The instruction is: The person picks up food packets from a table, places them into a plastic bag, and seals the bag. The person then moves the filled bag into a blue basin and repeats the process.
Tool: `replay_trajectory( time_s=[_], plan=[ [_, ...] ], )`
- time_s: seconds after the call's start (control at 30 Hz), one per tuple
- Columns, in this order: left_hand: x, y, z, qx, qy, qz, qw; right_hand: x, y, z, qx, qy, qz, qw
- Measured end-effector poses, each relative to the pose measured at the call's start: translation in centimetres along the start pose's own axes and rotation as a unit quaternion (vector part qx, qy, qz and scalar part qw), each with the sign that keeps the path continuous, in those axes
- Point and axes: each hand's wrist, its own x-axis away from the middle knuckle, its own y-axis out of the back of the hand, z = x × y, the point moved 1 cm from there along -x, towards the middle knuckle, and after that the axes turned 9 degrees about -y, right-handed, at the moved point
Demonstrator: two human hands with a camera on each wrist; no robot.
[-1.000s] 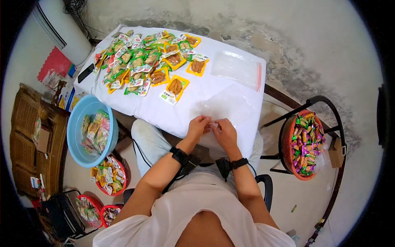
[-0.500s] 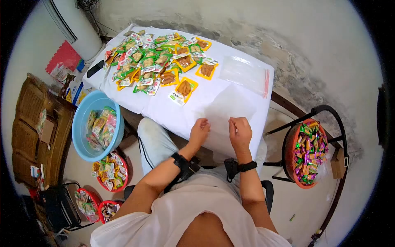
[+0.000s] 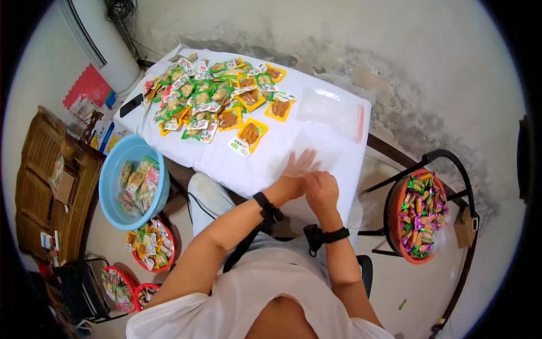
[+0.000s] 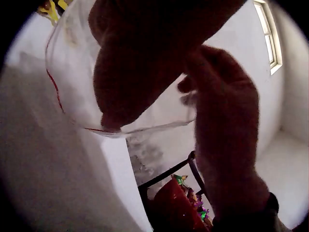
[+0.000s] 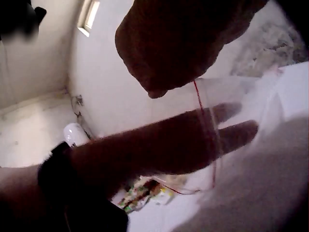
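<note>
A clear plastic bag (image 3: pixel 322 152) with a red line at its mouth is held over the table near its front edge. The left hand (image 3: pixel 299 172) is inside the bag, its fingers spread and visible through the film; the right wrist view shows the red-edged mouth around that hand (image 5: pixel 188 137). Beside it, the right hand (image 3: pixel 323 192) pinches the rim of the bag with curled fingers. In the left wrist view the right hand (image 4: pixel 224 106) is at the bag's edge, and the red-lined mouth (image 4: pixel 58 94) curves round the dark left hand (image 4: pixel 140 63).
Snack packets (image 3: pixel 200 99) lie heaped on the white table, with a phone (image 3: pixel 131 105) at left. More flat clear bags (image 3: pixel 327 110) lie at back right. A blue basin (image 3: pixel 107 195) and red baskets (image 3: pixel 169 261) stand left; a basket of wrapped candies (image 3: pixel 420 217) is on a chair at right.
The hands were together, then apart at the bag's mouth; now the left hand has moved forward into the bag and the right hand has come in against its wrist.
</note>
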Motion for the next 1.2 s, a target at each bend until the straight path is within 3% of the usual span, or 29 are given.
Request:
replay_trajectory(
  time_s=[0.03, 0.07, 0.13, 0.23, 0.47, 0.53, 0.57, 0.63, 0.67, 0.73, 0.77, 0.83, 0.87, 0.93, 0.97, 1.03, 1.07, 1.13, 1.2],
  plan=[
    [-0.8, 1.2, -0.5, -0.045, -0.001, -0.067, 0.997, -0.3, 0.3, 0.4, 0.008, 0.010, -0.014, 1.000],
    [-1.0, 0.4, -0.1, -0.049, 0.001, -0.067, 0.997, -0.5, 0.3, 0.6, 0.004, 0.013, -0.015, 1.000],
    [-0.2, -2.6, 0.7, -0.042, 0.052, 0.071, 0.995, -0.1, 0.5, 0.6, 0.018, 0.022, -0.005, 1.000],
    [1.2, -3.4, 1.2, -0.013, 0.092, 0.026, 0.995, 2.1, -2.3, -2.1, 0.051, -0.021, 0.073, 0.996],
    [2.6, -3.9, 0.8, 0.050, 0.106, 0.101, 0.988, 2.7, -2.4, -2.2, 0.030, -0.063, 0.060, 0.996],
    [4.7, -3.7, -0.7, 0.268, 0.109, 0.120, 0.950, 3.3, -2.7, -2.5, 0.006, -0.089, 0.065, 0.994],
    [5.3, -2.4, -1.5, 0.267, 0.111, 0.122, 0.950, 3.3, -2.7, -2.3, 0.004, -0.090, 0.065, 0.994],
    [6.8, 0.9, -3.6, 0.070, -0.093, 0.269, 0.956, 3.7, -2.5, -1.5, -0.029, -0.130, 0.061, 0.989],
    [7.8, 1.1, -3.7, 0.071, -0.091, 0.272, 0.955, 3.7, -2.6, -1.4, -0.031, -0.132, 0.062, 0.989],
    [9.0, 1.8, -3.8, 0.050, -0.109, 0.118, 0.986, 3.0, -2.7, -1.3, -0.060, -0.132, 0.055, 0.988],
    [8.4, 3.0, -3.4, 0.050, -0.107, 0.120, 0.986, 1.7, -2.3, -0.9, -0.062, -0.133, 0.056, 0.988],
    [6.2, 6.0, -1.5, -0.029, 0.022, 0.052, 0.998, -2.3, -0.6, 0.2, -0.064, -0.048, -0.008, 0.997],
    [4.9, 7.5, -1.2, -0.029, 0.021, 0.051, 0.998, -4.5, 1.1, 1.5, -0.034, -0.006, -0.041, 0.999],
    [2.4, 9.8, -1.0, -0.092, 0.047, -0.076, 0.992, -7.3, 4.2, 3.2, -0.034, 0.055, -0.099, 0.993],
    [1.9, 9.7, -1.0, -0.091, 0.043, -0.080, 0.992, -7.5, 4.9, 3.5, -0.030, 0.056, -0.102, 0.993],
    [1.0, 9.5, -0.6, -0.187, 0.047, -0.166, 0.967, -7.3, 5.8, 3.9, -0.025, 0.085, -0.132, 0.987],
    [0.8, 8.2, 0.1, -0.187, 0.045, -0.170, 0.966, -6.7, 5.0, 3.2, -0.022, 0.087, -0.134, 0.987],
    [1.4, 3.1, 2.2, -0.061, 0.055, -0.028, 0.996, -3.9, 0.8, 0.0, 0.040, -0.010, -0.005, 0.999],
    [3.6, -2.4, 2.9, -0.044, 0.047, 0.019, 0.998, 0.0, -3.0, -3.3, 0.043, -0.076, 0.103, 0.991]
  ],
)
